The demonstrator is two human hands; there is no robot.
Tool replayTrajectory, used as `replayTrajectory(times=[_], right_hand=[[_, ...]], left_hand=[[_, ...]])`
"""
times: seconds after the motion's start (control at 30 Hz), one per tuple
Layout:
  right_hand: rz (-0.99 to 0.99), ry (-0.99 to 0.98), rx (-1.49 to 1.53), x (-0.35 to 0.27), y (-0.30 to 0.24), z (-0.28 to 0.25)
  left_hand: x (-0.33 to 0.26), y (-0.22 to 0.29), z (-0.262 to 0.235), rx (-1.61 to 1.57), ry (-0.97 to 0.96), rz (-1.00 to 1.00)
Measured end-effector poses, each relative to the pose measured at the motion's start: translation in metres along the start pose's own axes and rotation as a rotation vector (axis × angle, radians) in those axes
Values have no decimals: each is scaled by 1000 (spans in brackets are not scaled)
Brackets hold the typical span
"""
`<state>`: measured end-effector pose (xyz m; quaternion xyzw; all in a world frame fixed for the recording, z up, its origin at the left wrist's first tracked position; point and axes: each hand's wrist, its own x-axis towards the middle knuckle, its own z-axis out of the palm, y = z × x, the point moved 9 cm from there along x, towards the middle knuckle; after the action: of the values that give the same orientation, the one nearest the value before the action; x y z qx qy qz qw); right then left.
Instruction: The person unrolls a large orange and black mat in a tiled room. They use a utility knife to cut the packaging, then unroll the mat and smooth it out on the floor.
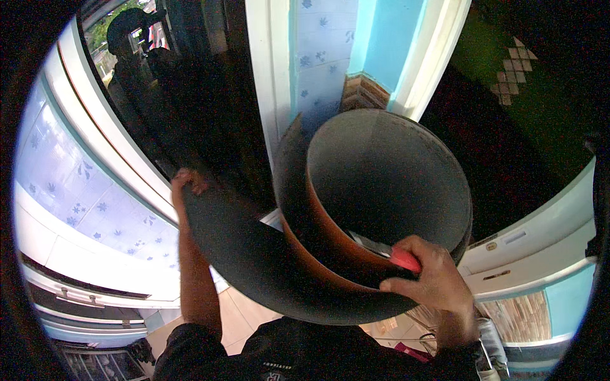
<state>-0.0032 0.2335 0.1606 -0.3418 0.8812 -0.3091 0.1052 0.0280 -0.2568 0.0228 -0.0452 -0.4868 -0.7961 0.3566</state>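
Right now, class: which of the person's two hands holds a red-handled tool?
The right hand, at the rolled sheet's near rim, grips the red-handled tool. The left hand only pinches the sheet's loose outer edge.

— What sort of place is this?
— A home, by the look of it: a doorway or porch.
— What shows it?
— Floral-patterned pale wall tiles [82, 184], a white door frame [264, 70], turquoise painted wall [387, 32], tiled floor [244, 317], and a dark glass window [159, 76].
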Motion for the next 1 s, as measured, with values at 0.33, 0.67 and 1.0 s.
replayTrajectory(times=[0.33, 0.67, 1.0], right_hand=[[202, 895, 58, -70, 104, -86], [235, 872, 1060, -85, 222, -26], [293, 1005, 878, -97, 212, -26]], left_hand=[[-181, 138, -40, 49, 346, 130], [-201, 156, 13, 367, 36, 20], [-202, 151, 230, 1577, -785, 333]])
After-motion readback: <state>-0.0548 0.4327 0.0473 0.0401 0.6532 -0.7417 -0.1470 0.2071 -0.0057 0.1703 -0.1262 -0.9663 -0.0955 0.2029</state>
